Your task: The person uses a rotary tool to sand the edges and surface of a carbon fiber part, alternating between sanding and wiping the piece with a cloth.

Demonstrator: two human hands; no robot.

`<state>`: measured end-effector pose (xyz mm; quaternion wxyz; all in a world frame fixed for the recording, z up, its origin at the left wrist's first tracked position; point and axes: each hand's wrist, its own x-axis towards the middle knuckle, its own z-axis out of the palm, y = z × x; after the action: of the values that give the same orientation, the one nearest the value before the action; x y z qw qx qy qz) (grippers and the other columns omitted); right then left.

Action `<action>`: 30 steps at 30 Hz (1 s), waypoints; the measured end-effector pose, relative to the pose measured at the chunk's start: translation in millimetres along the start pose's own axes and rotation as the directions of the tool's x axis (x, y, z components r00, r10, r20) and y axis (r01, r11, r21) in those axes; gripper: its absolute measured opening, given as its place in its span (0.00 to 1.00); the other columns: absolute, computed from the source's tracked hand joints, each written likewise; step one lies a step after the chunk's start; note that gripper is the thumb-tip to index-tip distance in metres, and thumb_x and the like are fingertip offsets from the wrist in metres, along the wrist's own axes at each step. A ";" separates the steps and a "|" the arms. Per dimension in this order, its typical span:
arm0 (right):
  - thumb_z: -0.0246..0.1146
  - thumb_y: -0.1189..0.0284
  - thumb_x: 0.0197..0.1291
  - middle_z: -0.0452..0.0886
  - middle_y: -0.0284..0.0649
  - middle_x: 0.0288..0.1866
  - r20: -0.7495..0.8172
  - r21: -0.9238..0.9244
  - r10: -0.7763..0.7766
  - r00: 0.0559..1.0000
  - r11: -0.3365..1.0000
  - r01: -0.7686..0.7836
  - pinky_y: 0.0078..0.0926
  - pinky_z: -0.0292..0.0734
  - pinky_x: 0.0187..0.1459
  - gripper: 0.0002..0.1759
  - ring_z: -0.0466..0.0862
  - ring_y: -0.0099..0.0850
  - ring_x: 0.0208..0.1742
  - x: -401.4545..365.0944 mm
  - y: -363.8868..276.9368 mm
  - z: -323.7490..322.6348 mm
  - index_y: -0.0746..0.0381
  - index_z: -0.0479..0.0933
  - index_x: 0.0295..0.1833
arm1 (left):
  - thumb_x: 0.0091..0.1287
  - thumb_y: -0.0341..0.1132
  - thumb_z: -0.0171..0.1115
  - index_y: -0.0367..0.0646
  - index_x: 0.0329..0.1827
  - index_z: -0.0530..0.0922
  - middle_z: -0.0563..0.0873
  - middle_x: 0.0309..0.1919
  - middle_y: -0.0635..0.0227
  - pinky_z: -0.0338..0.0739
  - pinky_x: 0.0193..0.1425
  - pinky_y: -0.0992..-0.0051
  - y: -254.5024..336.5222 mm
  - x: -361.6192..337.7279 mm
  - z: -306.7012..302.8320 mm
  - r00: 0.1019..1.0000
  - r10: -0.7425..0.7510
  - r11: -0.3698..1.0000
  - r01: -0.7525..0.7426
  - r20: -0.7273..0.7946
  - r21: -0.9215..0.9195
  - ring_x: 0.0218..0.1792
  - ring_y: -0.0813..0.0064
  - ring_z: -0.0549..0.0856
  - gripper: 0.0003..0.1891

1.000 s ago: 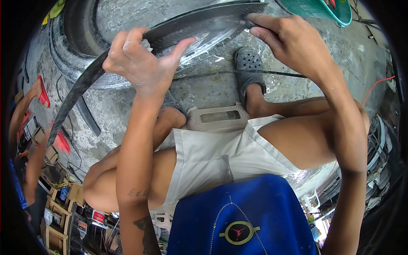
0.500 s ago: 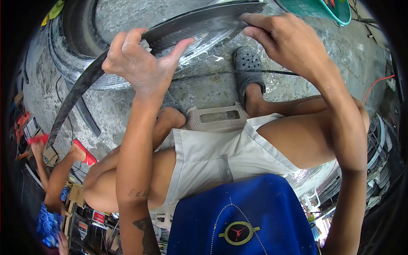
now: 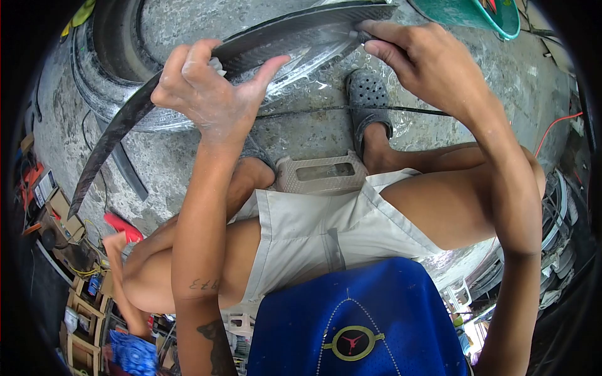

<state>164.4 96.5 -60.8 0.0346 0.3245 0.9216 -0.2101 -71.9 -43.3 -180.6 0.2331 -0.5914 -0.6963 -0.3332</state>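
Observation:
A long, curved black strip with a carbon-fibre weave (image 3: 276, 47) arches across the top of the view, its narrow tail hanging down to the left. My left hand (image 3: 207, 94) wraps its fingers over the strip near the middle, thumb pointing out along it. A small whitish crumpled piece (image 3: 217, 66) shows beside those fingers. Near the strip's right end, my right hand (image 3: 433, 66) pinches thumb and forefinger together at the inner face. A small dark bit shows at these fingertips, and I cannot tell what it is. Behind the strip lies a dusty black wheel-like ring (image 3: 94, 94).
A grey clog (image 3: 368, 100) is on my foot on the stained concrete floor (image 3: 301, 141). A beige plastic stool (image 3: 321, 183) stands between my legs. A green basin (image 3: 464, 15) sits at upper right. Another person's leg (image 3: 122, 282) and red slipper (image 3: 122, 225) show at lower left.
The other person at lower left has shifted, foot and blue patterned clothing now further right and lower. My right hand has moved very slightly right; the strip stays held.

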 end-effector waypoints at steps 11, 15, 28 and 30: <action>0.63 0.59 0.75 0.86 0.53 0.32 0.013 -0.093 0.103 0.995 0.991 -0.101 0.46 0.80 0.44 0.19 0.86 0.53 0.40 -5.4 -2.4 -5.7 0.59 0.86 0.59 | 0.39 0.76 0.80 0.53 0.56 0.74 0.72 0.52 0.71 0.55 0.57 0.62 0.4 0.5 -0.8 1.000 -0.008 1.000 0.008 -0.017 0.006 0.59 0.68 0.67 0.49; 0.63 0.59 0.74 0.86 0.53 0.32 -0.016 -0.035 0.037 0.999 0.999 -0.038 0.46 0.80 0.44 0.19 0.86 0.53 0.40 -5.3 -1.0 -2.1 0.59 0.86 0.59 | 0.39 0.76 0.80 0.54 0.56 0.74 0.72 0.51 0.72 0.55 0.57 0.62 0.9 0.6 -0.8 1.000 -0.007 1.000 0.007 -0.008 0.019 0.59 0.69 0.67 0.48; 0.63 0.58 0.74 0.87 0.52 0.34 -0.003 -0.077 0.046 0.999 0.996 -0.046 0.46 0.81 0.46 0.19 0.86 0.54 0.41 -2.6 -4.0 -3.8 0.60 0.86 0.59 | 0.41 0.78 0.78 0.53 0.55 0.73 0.71 0.51 0.72 0.54 0.58 0.61 1.8 0.7 -1.7 1.000 -0.003 0.999 0.003 0.002 0.032 0.59 0.68 0.67 0.48; 0.63 0.58 0.74 0.87 0.52 0.34 0.003 -0.069 0.051 0.999 0.996 -0.050 0.46 0.81 0.46 0.19 0.86 0.54 0.41 -2.6 -3.0 -4.4 0.61 0.85 0.59 | 0.41 0.78 0.78 0.53 0.55 0.73 0.71 0.51 0.72 0.54 0.58 0.61 1.5 0.3 -1.2 1.000 0.000 1.000 0.000 0.002 0.032 0.59 0.68 0.67 0.48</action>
<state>164.9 94.8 -55.2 0.0535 0.3458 0.9197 -0.1779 -70.6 -43.9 -179.3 0.2416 -0.5880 -0.7018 -0.3216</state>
